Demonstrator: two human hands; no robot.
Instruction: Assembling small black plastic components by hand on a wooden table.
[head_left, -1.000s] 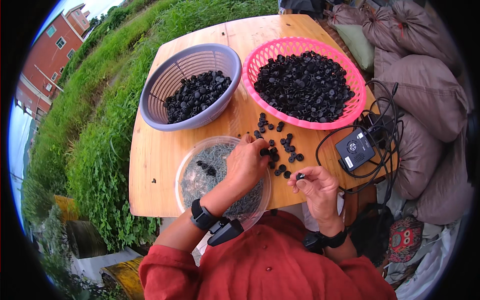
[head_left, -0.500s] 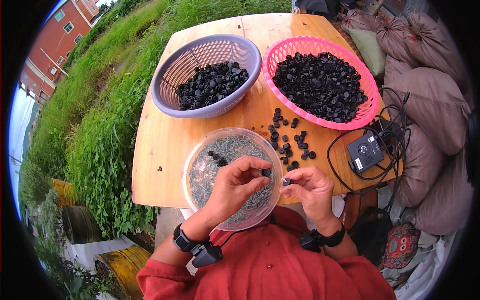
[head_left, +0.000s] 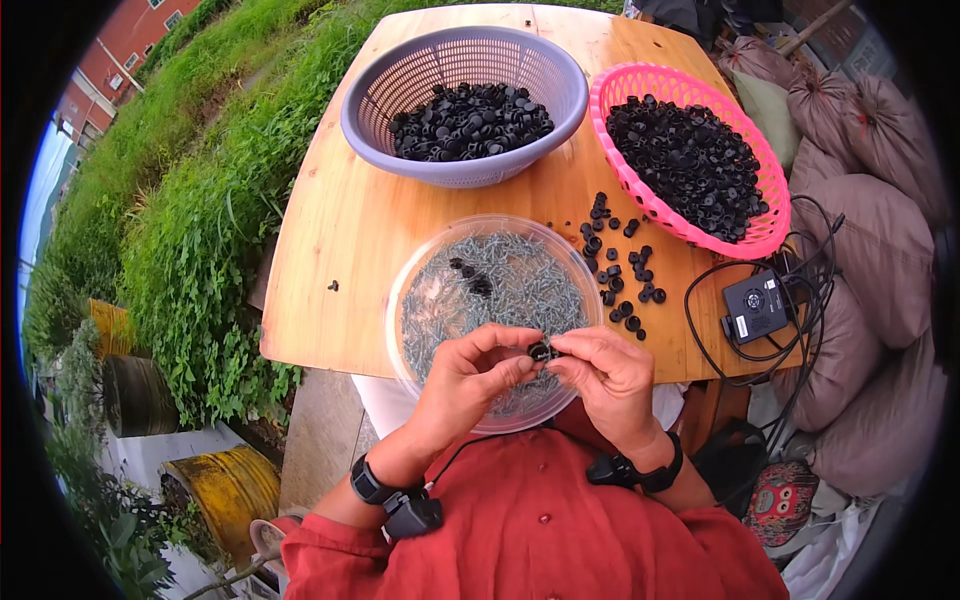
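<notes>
Apparently mid-piece, the left hand [head_left: 468, 368] and right hand [head_left: 615, 380] are pinching a black cap [head_left: 541, 351] between them; loose caps [head_left: 612, 283] are lying unhandled on the desk [head_left: 330, 325].

Clutter around wooden worktop [head_left: 330, 220]
Black box [head_left: 757, 307], looped cables [head_left: 822, 300] near lower right corner; brown sacks [head_left: 868, 240] beyond right edge; green plants [head_left: 200, 330] past left edge; yellow drum [head_left: 235, 500] off lower left corner.

Bright diffuse daylight, soft shadows, pale sheen on the wooden tabletop [head_left: 330, 220]; fisheye-bent edges, black corners
</notes>
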